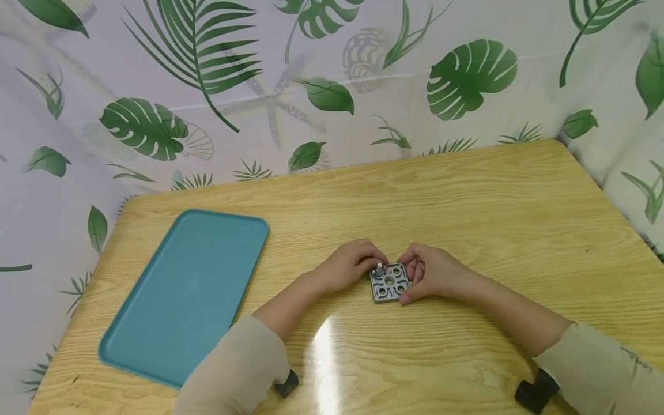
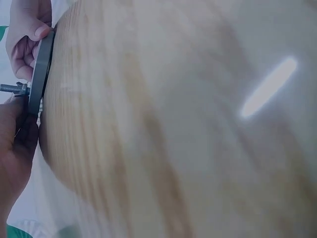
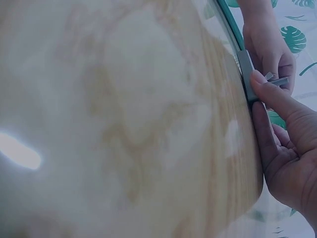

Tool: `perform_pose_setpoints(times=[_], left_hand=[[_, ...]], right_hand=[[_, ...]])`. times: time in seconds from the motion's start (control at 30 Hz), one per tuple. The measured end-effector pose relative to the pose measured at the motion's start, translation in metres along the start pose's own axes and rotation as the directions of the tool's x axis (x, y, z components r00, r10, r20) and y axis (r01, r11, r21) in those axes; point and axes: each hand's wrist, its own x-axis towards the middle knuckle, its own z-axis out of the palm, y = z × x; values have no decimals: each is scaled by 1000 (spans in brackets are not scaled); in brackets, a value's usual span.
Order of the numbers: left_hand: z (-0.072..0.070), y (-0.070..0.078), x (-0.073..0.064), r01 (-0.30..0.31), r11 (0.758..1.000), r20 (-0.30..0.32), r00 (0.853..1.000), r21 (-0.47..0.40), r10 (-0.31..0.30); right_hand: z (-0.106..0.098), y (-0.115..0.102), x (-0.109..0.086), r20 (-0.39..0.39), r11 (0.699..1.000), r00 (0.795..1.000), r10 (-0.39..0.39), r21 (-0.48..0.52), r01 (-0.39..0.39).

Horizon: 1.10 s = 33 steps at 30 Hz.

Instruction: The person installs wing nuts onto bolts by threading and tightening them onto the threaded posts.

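A square grey metal plate (image 1: 390,282) with round holes and curved slots sits close over the wooden table. From its far left corner rises a threaded bolt (image 2: 8,88) carrying a wing nut (image 2: 21,89). My left hand (image 1: 349,266) has its thumb and index finger curled about the wing nut, right at that corner. On the opposite side, my right hand (image 1: 434,273) grips the plate's right edge, its thumb at the near corner and a finger at the far one. The right wrist view shows the plate edge-on, the right thumb (image 3: 275,94) over its face.
A shallow teal tray (image 1: 181,294) lies on the left side of the wooden table (image 1: 467,202). Behind the table hangs a leaf-print cloth (image 1: 321,63). Black wrist mounts (image 1: 536,392) show below the sleeves.
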Motion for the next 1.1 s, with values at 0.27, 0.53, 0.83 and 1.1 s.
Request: perform_pose_setpoints(times=[0.27, 0.53, 0.83, 1.1], left_hand=[[13, 20, -28, 167, 969, -239, 948, -184, -209], [41, 39, -39, 202, 947, -385, 877, -250, -289], [36, 19, -31, 102, 992, -402, 907, -80, -126], [26, 9, -13, 85, 985, -228, 966, -148, -118]], right_hand=[[2, 3, 4, -7, 1000, 1000, 6, -7, -6], [2, 6, 4, -21, 1000, 1000, 7, -22, -8], [3, 5, 3, -17, 1000, 1000, 10, -3, -10], [2, 4, 2, -13, 1000, 1000, -12, -4, 12]])
